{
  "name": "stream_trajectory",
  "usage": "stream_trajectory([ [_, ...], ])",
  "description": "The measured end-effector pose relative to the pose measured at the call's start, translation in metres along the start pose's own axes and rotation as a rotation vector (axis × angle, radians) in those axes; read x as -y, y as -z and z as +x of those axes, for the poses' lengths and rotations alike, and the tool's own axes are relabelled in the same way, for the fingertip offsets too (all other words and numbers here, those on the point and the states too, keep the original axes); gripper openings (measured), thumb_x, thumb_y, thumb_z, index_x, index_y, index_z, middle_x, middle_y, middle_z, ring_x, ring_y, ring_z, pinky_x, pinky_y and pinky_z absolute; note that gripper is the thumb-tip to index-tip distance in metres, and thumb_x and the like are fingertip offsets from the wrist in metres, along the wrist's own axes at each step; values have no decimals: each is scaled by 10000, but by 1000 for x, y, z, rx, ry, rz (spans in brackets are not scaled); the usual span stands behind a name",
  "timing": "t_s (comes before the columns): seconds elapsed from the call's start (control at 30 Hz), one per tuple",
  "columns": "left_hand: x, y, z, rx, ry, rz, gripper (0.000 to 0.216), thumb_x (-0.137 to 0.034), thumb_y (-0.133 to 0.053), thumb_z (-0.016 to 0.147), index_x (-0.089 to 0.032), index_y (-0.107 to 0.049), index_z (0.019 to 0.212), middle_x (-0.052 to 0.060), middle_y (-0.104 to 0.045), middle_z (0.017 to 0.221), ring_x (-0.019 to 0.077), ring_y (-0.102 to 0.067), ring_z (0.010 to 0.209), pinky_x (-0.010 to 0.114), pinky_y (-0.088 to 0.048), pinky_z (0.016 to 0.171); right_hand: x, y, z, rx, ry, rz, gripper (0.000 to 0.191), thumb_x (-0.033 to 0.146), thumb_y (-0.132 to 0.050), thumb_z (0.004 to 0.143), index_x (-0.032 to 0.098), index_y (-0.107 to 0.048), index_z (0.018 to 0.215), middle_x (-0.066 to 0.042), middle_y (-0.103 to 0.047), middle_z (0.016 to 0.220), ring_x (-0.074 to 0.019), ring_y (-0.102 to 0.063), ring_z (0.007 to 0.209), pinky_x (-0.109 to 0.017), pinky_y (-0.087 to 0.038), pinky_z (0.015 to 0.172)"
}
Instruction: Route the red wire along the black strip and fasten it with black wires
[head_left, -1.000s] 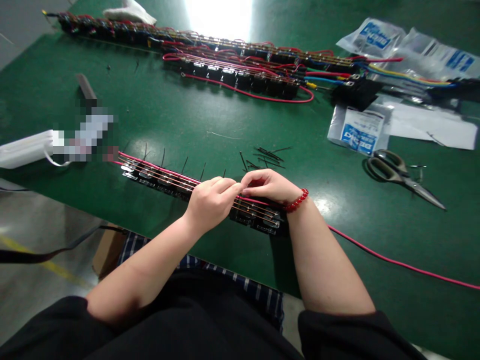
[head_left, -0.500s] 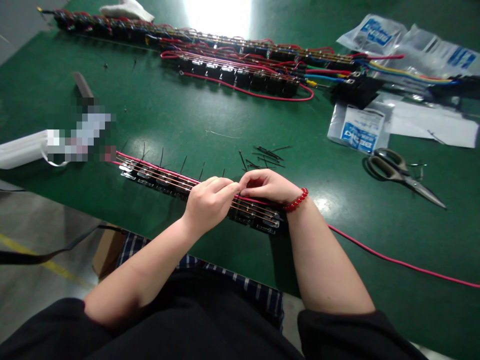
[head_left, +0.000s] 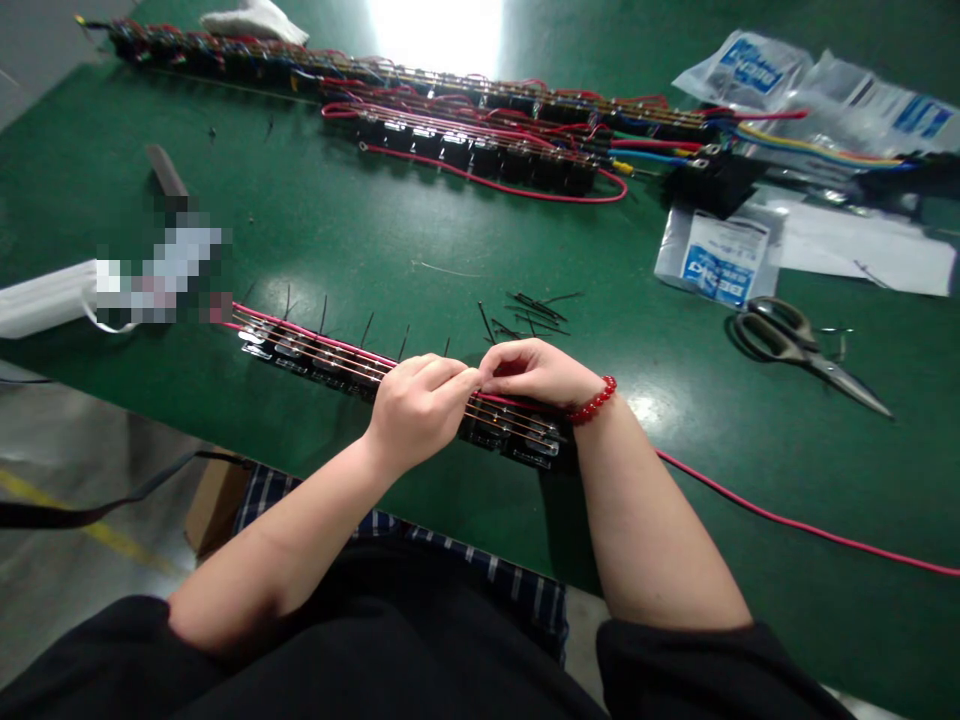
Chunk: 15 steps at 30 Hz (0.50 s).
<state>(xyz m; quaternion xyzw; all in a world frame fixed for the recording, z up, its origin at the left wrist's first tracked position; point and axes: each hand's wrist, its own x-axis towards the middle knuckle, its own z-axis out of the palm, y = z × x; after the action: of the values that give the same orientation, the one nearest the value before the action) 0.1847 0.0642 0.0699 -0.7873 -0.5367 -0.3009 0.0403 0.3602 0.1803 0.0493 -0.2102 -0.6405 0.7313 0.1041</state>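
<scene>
A long black strip (head_left: 330, 358) of modules, topped by thin copper-coloured rods, lies slantwise on the table. A red wire (head_left: 750, 507) runs along its far side and on to the right. Several thin black cable ties (head_left: 325, 315) stick up from the strip. My left hand (head_left: 420, 405) is closed over its middle. My right hand (head_left: 536, 372), with a red bead bracelet above it, pinches at the red wire, fingertips meeting those of the left. A small dark bit, apparently a cable tie, is mostly hidden between them. Loose cable ties (head_left: 536, 308) lie just beyond.
Scissors (head_left: 799, 345) lie at the right, near a plastic bag (head_left: 724, 255) and white paper (head_left: 862, 240). Longer wired strips (head_left: 480, 90) stretch across the back. At the left are a grey bar (head_left: 166, 175), a white looped item (head_left: 49, 297) and a blurred-out patch.
Both hands stay at the same spot on the strip, with only a slight shift of the fingertips. Nothing else has visibly moved.
</scene>
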Motion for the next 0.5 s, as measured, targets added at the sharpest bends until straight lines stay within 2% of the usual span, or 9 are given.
stream_trajectory([
  [0.5,-2,6,1,7,13,-23,188,-133,-506,902,-196,-683,916,33,-696,851,150,-611,766,280,-476,731,0,-2,0,2,-4,-21,176,303,-720,737,139,-670,778,-5,-662,740,-119,-595,689,-253,-489,653],
])
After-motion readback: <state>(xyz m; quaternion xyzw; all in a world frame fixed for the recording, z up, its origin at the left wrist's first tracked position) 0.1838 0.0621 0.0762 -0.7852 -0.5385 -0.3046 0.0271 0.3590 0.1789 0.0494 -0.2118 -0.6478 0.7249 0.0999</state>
